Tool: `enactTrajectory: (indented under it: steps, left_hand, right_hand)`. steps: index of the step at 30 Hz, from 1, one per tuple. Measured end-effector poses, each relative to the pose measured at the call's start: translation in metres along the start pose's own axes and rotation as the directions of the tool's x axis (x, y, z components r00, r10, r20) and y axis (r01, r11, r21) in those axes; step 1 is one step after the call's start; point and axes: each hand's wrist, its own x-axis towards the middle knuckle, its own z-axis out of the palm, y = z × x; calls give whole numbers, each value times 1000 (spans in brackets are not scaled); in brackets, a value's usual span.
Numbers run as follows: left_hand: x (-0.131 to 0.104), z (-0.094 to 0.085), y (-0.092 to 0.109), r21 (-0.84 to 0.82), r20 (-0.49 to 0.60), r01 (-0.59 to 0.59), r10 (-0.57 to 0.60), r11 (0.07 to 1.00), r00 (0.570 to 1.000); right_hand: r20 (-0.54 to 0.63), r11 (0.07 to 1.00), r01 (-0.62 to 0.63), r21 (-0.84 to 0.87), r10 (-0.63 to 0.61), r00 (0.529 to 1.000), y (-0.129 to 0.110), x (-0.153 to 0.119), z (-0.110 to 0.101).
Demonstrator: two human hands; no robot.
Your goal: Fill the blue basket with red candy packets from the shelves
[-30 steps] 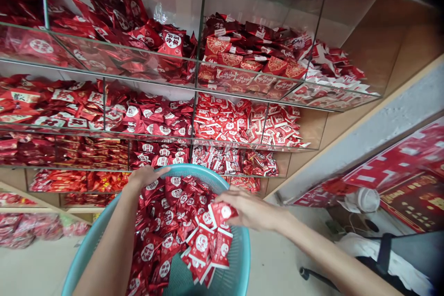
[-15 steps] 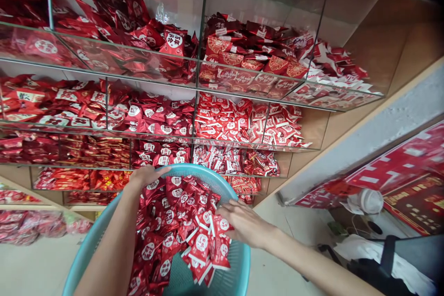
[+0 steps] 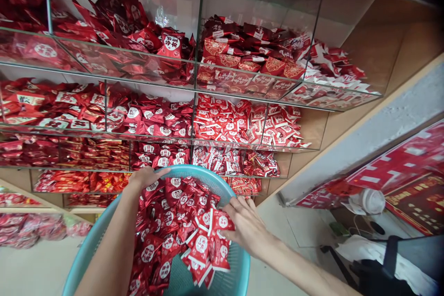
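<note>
Basket (image 3: 239,263) is cut off below. Left hand (image 3: 145,176) grips its far rim; right hand (image 3: 244,226), fingers spread, presses a packet (image 3: 222,222) lying flat; its long axis can't be made out.

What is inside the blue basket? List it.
The basket holds red packets piled over bare mesh. The right hand covers some; the left hand grips the rim.

I see two bare forearms, no sleeves in view up to the frame edge, both sides. Left hand (image 3: 144,176): no ring, no watch, no glove, wrist plain. Right hand (image 3: 244,226): same, fingers bare, nails short and unpainted as far as I can tell, no band at the wrist. No tape, cables or markings on either arm. Rest of the body is out of frame.
</note>
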Motion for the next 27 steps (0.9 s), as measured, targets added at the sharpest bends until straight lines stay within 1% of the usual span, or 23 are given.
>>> enactTrajectory:
  steps: [3, 5, 8, 12, 18, 22, 25, 27]
  left_hand:
    - [-1, -1, 1, 29, 67, -10, 8, 1000, 998]
    - [-1, -1, 1, 31, 71, -5, 3, 1000, 997]
    - [2, 0, -2, 19, 64, 3, -4, 1000, 998]
    - [6, 2, -5, 2, 64, -16, 16, 1000, 998]
    - [6, 0, -5, -2, 91, -31, 31, 1000, 995]
    - [7, 1, -6, -22, 61, -34, 35, 999, 998]
    - [9, 2, -8, -33, 50, -37, 38, 999, 998]
    - [10, 3, -8, -38, 6, -41, 41, 998, 999]
  right_hand:
    - [-18, 999, -29, -44, 28, 999, -12, -9, 12]
    - [-24, 994, -40, -100, 38, 999, -20, -14, 19]
    - [1, 982, -51, -182, 52, 999, -31, -16, 26]
    - [57, 983, -53, -176, 64, 996, -41, -15, 25]
    - [104, 980, -89, -180, 109, 989, -43, -17, 23]
    - [108, 972, -106, -209, 131, 985, -41, -16, 30]
    - [127, 978, -113, -178, 136, 983, -42, -16, 35]
    - [164, 980, -127, -150, 151, 975, -44, -15, 33]
